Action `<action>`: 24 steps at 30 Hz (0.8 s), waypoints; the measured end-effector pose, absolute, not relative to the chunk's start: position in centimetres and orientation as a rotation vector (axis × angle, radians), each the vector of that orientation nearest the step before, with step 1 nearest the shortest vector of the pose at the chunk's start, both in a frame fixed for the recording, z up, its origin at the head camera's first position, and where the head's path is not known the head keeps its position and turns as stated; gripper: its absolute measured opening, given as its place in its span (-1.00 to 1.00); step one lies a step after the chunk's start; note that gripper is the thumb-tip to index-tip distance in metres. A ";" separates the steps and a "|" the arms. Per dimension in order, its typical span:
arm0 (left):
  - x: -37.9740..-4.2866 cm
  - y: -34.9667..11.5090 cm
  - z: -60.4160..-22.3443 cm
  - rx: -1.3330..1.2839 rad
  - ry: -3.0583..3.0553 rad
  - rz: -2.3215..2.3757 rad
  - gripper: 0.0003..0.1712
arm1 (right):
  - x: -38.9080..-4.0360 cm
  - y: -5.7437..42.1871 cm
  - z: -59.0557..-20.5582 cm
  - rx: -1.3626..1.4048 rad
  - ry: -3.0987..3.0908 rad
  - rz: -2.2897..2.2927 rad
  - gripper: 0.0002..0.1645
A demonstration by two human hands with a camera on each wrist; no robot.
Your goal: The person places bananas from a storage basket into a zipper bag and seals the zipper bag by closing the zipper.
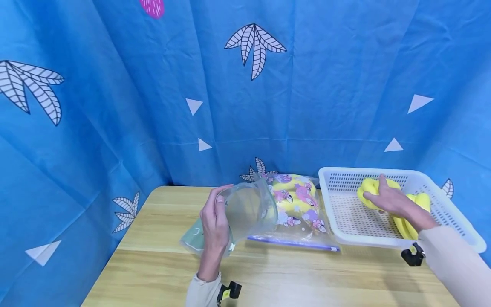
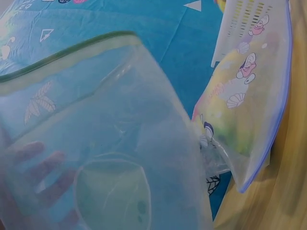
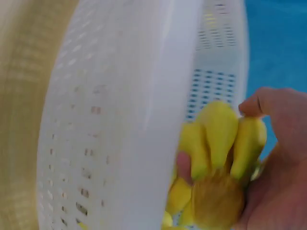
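Observation:
My left hand (image 1: 215,219) holds a clear zip bag (image 1: 251,209) with a green seal along its mouth, which gapes to the right. Through the film in the left wrist view, the fingers (image 2: 55,187) show blurred, beside a pale green patch. A green panel (image 1: 194,236) with a white mark sticks out left of that hand. Inside the white basket, my right hand (image 1: 395,201) grips a bunch of yellow bananas (image 3: 218,134), thumb on one side and a fingertip showing on the other. Its brown stem end faces the right wrist camera.
A second yellow banana bunch (image 1: 403,226) lies in the basket (image 1: 368,242), near its front right. Left of the basket lies a clear cartoon-printed bag (image 1: 297,207) with a purple seal and yellow contents. Behind the wooden table (image 1: 153,256) hangs a blue curtain (image 1: 326,106).

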State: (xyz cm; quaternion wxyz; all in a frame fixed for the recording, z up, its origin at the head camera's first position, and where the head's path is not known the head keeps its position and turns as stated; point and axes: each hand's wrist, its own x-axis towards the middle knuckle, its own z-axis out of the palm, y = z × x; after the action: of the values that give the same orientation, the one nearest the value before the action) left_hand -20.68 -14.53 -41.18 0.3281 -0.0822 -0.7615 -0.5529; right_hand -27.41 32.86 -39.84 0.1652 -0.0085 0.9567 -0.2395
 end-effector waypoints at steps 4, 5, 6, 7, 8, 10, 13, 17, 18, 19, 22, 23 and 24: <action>-20.8 -14.5 -41.0 -0.226 -2.018 -1.443 -0.61 | -25.5 32.8 -38.8 -0.142 2.889 -0.676 0.16; -20.8 -14.5 -41.0 -0.229 -2.021 -1.446 -0.61 | -24.9 32.8 -38.6 -0.135 2.917 -0.714 0.16; -20.8 -14.5 -41.0 -0.232 -2.027 -1.447 -0.60 | -24.3 32.7 -38.4 -0.118 2.932 -0.770 0.16; -20.7 -14.5 -41.0 -0.236 -2.032 -1.449 -0.59 | -23.6 32.6 -38.2 -0.101 2.941 -0.838 0.17; -20.7 -14.5 -41.1 -0.241 -2.036 -1.453 -0.58 | -23.0 32.4 -38.0 -0.084 2.945 -0.900 0.18; -20.5 -14.5 -41.2 -0.257 -2.048 -1.457 -0.56 | -21.6 32.2 -37.8 -0.067 2.916 -1.060 0.16; -20.5 -14.5 -41.5 -0.287 -2.068 -1.453 -0.55 | -19.7 31.8 -37.6 -0.096 2.823 -1.306 0.02; -20.5 -14.4 -41.4 -0.302 -2.083 -1.439 -0.53 | -17.5 30.4 -37.6 -0.322 2.630 -1.694 -0.27; -20.5 -14.3 -41.4 -0.304 -2.086 -1.435 -0.53 | -17.2 29.9 -37.8 -0.419 2.550 -1.800 -0.31; -20.5 -14.3 -41.3 -0.302 -2.092 -1.430 -0.53 | -16.8 29.2 -37.9 -0.517 2.462 -1.903 -0.33; -20.5 -14.2 -41.3 -0.303 -2.106 -1.413 -0.53 | -16.4 27.1 -38.2 -0.818 2.205 -2.091 -0.40; -20.5 -14.1 -41.3 -0.308 -2.110 -1.409 -0.54 | -16.4 26.3 -38.2 -0.914 2.137 -2.111 -0.42; -20.6 -14.1 -41.3 -0.314 -2.114 -1.405 -0.54 | -16.5 25.6 -38.1 -0.984 2.100 -2.109 -0.41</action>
State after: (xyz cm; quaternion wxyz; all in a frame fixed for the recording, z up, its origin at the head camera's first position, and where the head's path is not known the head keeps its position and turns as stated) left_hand -20.55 -14.06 -41.28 0.2878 -0.1177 -0.7916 -0.5260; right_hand -16.47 25.56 -38.08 0.0036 -0.3139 0.6699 -0.6728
